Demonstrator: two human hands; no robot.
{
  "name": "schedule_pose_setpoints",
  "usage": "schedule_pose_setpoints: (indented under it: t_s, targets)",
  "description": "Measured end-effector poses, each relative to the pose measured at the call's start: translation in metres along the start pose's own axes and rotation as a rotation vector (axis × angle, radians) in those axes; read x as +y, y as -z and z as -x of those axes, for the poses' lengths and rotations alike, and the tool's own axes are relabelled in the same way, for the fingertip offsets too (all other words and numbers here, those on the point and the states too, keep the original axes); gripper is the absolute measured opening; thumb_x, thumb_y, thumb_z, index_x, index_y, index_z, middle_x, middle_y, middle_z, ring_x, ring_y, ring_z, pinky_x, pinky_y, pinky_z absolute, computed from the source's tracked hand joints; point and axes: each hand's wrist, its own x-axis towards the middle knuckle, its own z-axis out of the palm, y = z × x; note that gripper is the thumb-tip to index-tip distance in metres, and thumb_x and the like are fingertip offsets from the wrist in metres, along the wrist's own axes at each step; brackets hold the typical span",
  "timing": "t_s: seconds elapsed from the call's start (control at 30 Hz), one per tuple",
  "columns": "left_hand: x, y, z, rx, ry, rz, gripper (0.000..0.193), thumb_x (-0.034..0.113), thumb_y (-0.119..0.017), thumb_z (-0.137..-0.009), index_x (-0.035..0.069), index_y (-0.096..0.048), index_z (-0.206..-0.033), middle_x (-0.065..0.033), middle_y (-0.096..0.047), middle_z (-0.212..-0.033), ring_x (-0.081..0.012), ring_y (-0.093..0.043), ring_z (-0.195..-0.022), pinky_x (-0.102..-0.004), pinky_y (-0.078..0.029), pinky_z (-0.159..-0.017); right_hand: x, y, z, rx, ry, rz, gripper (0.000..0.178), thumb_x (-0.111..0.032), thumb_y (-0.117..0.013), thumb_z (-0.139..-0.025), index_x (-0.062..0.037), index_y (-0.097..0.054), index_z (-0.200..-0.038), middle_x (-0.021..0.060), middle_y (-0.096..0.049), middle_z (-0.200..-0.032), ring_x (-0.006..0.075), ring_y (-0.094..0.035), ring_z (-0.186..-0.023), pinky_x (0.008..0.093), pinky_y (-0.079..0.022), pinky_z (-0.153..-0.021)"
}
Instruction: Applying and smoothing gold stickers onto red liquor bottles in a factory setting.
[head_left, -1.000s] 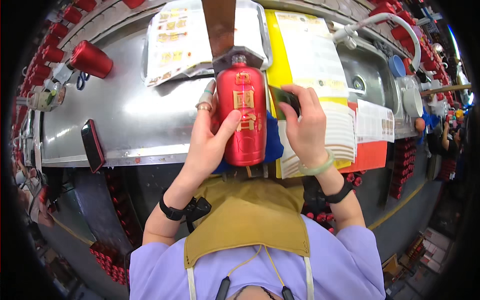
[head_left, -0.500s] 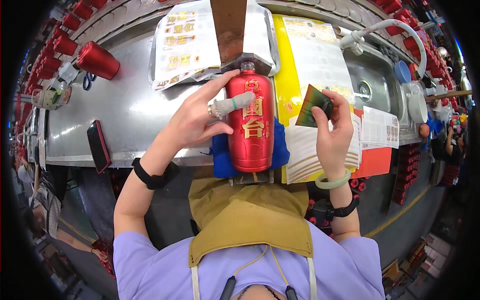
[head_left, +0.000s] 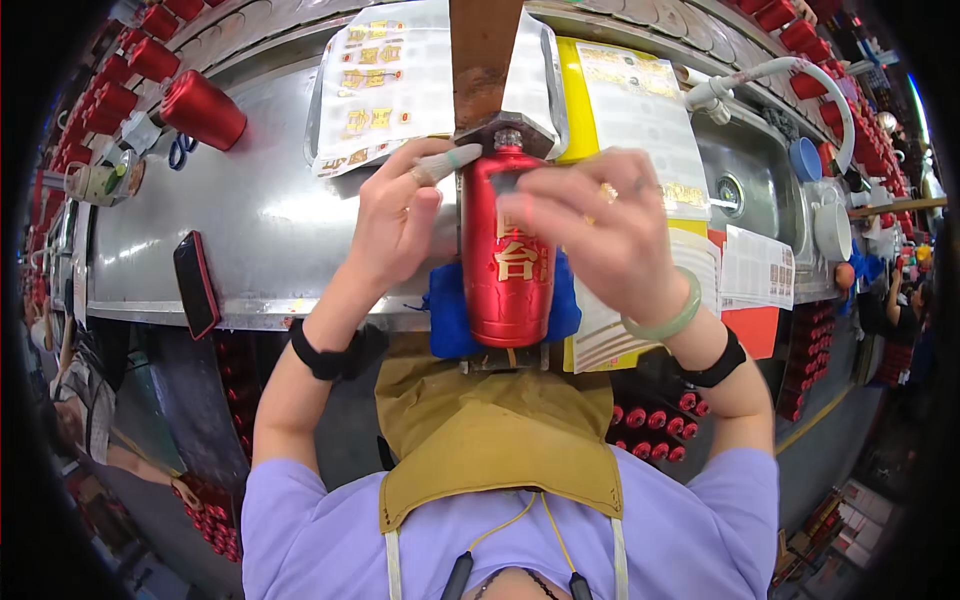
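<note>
A glossy red bottle [head_left: 508, 300] with raised gold characters lies neck away from me on a blue cloth [head_left: 447, 312]. Its neck end meets a dark notched block [head_left: 530, 128]. My left hand [head_left: 395, 215] is at the bottle's left shoulder. A grey knitted finger cot with a green band covers its index finger, whose tip reaches the bottle; the thumb stands apart. Over the bottle's upper front is my right hand [head_left: 610, 215], blurred by motion. A bit of the dark scraper sheet [head_left: 505, 182] shows at its fingertips; most of it is hidden.
Sticker sheets lie on a metal tray [head_left: 562, 95] and on a yellow folder [head_left: 572, 120]. At the right are a sink [head_left: 745, 165] and faucet [head_left: 785, 45]. A phone [head_left: 196, 285], blue-handled scissors [head_left: 182, 150] and a red bottle [head_left: 203, 110] occupy the left side.
My right hand has swung left from beside the yellow folder onto the bottle with the scraper sheet. My left hand's fingers have drawn in toward the bottle's shoulder, off its front.
</note>
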Motion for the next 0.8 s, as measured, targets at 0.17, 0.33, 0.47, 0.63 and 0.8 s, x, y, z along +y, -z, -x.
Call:
schedule_pose_setpoints:
  t_s: [0.17, 0.33, 0.47, 0.63, 0.8]
  targets:
    - [0.017, -0.002, 0.032, 0.266, 0.274, 0.174, 0.087, 0.067, -0.024, -0.113, -0.004, -0.066, -0.141, -0.0165, -0.069, -0.133, -0.0266, -0.065, -0.123, -0.0391, -0.052, -0.1, -0.029, 0.002, -0.03, -0.293, 0.081, -0.197, 0.028, -0.017, -0.072, -0.081, -0.0187, -0.077, -0.108, -0.0016, -0.064, -0.09, 0.0179, -0.059, -0.084, 0.0339, -0.049, -0.078]
    - [0.037, -0.002, 0.037, 0.254, 0.391, 0.233, 0.102, 0.08, -0.011, -0.106, 0.0, -0.055, -0.151, -0.0163, -0.066, -0.142, -0.0278, -0.064, -0.128, -0.0437, -0.05, -0.108, 0.027, -0.007, -0.059, -0.065, 0.062, 0.263, 0.013, -0.023, -0.069, -0.085, -0.0168, -0.069, -0.096, -0.0021, -0.063, -0.094, 0.0195, -0.059, -0.091, 0.0377, -0.044, -0.081]
    - [0.047, 0.001, 0.045, 0.245, 0.532, 0.329, 0.095, 0.076, -0.015, -0.109, 0.001, -0.053, -0.153, -0.0178, -0.064, -0.145, -0.0289, -0.062, -0.131, -0.0447, -0.046, -0.113, -0.022, -0.005, -0.021, -0.083, 0.262, -0.117, 0.016, -0.024, -0.069, -0.085, -0.0188, -0.067, -0.1, -0.0019, -0.061, -0.092, 0.0173, -0.06, -0.084, 0.0336, -0.052, -0.078]
    - [0.051, -0.025, 0.053, 0.123, 0.714, 0.65, 0.095, 0.072, -0.021, -0.111, -0.007, -0.035, -0.163, -0.0231, -0.048, -0.16, -0.0312, -0.053, -0.144, -0.0417, -0.039, -0.123, 0.01, -0.007, -0.019, 0.069, -0.19, -0.109, 0.025, -0.012, -0.069, -0.086, -0.0173, -0.074, -0.111, -0.0012, -0.071, -0.095, 0.0201, -0.063, -0.085, 0.0372, -0.052, -0.079]
    - [0.063, -0.036, 0.053, 0.182, 0.857, 0.736, 0.088, 0.066, -0.028, -0.114, -0.007, -0.033, -0.164, -0.0181, -0.048, -0.162, -0.0244, -0.049, -0.147, -0.0409, -0.034, -0.125, -0.018, 0.007, 0.019, -0.011, 0.043, -0.266, 0.023, -0.01, -0.072, -0.086, -0.0174, -0.077, -0.107, -0.0003, -0.077, -0.109, 0.0187, -0.071, -0.094, 0.0335, -0.053, -0.079]
